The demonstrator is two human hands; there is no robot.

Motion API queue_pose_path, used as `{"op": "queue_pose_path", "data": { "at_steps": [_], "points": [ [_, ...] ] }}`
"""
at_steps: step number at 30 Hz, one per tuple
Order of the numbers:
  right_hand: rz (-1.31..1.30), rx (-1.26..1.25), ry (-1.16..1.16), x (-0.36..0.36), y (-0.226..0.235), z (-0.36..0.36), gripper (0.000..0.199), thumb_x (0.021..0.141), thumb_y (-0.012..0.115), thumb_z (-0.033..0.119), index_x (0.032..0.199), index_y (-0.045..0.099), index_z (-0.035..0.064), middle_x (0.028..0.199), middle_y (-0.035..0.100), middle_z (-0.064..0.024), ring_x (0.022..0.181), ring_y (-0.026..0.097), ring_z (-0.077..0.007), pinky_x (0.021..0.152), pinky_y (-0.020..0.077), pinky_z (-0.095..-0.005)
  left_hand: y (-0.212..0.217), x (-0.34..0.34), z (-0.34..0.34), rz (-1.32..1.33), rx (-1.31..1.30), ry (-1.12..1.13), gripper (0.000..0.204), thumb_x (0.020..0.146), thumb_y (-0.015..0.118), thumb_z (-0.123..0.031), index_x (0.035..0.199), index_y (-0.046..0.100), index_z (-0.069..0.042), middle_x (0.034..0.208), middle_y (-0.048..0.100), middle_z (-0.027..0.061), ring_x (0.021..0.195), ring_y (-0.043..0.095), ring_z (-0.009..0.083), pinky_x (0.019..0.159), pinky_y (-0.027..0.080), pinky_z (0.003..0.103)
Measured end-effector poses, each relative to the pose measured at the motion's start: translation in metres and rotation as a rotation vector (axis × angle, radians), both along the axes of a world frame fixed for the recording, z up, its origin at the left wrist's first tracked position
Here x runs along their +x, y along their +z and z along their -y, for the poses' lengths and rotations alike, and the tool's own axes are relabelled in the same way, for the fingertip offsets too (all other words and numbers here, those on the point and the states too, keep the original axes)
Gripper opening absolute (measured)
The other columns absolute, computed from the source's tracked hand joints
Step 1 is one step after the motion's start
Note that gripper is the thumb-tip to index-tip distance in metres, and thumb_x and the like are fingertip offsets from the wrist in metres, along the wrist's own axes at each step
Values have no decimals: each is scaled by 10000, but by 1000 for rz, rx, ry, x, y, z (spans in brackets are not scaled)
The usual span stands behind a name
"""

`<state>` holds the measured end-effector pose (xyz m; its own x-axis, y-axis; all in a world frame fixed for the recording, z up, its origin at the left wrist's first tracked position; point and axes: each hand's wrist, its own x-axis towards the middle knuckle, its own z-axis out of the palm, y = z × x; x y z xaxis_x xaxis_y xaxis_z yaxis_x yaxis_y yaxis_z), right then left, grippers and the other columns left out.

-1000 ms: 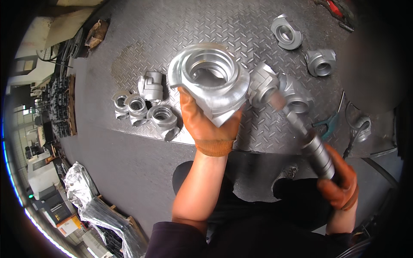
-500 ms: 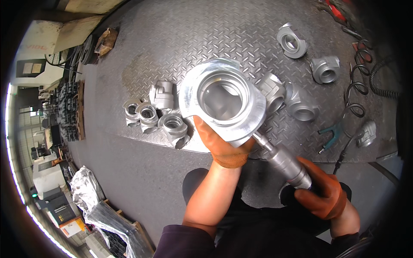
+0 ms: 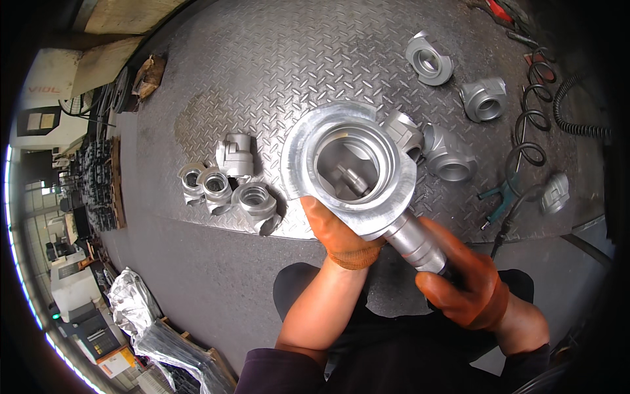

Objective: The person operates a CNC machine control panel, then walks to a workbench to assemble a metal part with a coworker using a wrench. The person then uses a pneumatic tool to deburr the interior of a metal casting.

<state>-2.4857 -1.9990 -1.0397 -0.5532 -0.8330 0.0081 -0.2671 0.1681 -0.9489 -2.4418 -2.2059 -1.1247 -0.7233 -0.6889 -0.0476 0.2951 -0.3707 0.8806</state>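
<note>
My left hand (image 3: 338,240), in an orange glove, grips a large silver machined metal casting (image 3: 300,154) from below. The casting has a wide round bore facing up and a notched flange around it. In my right hand (image 3: 469,285), also gloved in orange, is a cylindrical grey handheld grinder (image 3: 418,246). Its body points up and left against the casting's lower right side, and its narrow metal tip (image 3: 354,178) shows inside the bore. The right fingers wrap around the tool's dark rear end. Most of my left fingers are hidden under the casting.
Several similar castings stand on the tread-plate table, in a cluster at left (image 3: 256,200) and more at right (image 3: 449,157). A teal air blow gun (image 3: 500,200) lies at the right beside a coiled black hose (image 3: 530,121). Plastic-wrapped goods (image 3: 134,295) stand on the floor at lower left.
My right hand has pushed the grinder up and left, so its tip now shows inside the casting's bore. The casting sits slightly lower and further right in view.
</note>
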Motion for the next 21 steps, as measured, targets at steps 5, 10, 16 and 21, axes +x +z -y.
{"op": "queue_pose_path", "data": {
  "at_steps": [5,10,16,21],
  "points": [
    [-80,-41,-21,-1,-3,5,403,848,690,-29,1212,594,116,1332,541,-411,996,713,-459,742,621,-408,-8,1,1,-107,218,-74,725,1026,316,-572,1464,399,-1,1338,584,254,1208,604,369,1042,507,493],
    [-113,-53,-26,-2,-4,8,396,846,691,-27,1202,597,119,1329,549,-401,973,721,-443,732,620,-395,10,-7,-3,-214,427,-39,643,988,533,-445,1426,443,18,1260,642,211,1140,649,330,1022,519,457],
    [-69,-9,-31,-3,-4,8,391,850,706,-13,1198,593,122,1332,547,-401,956,723,-432,711,622,-391,3,-6,-2,-185,395,-63,659,1003,493,-484,1434,429,11,1270,634,213,1149,644,337,1022,520,467],
    [0,-7,-36,-3,-2,8,465,840,713,-25,1249,561,136,1337,538,-403,971,716,-447,726,628,-402,2,-6,-3,-177,379,-60,674,1015,459,-516,1441,417,4,1279,627,215,1156,640,343,1023,521,476]
  ]
}}
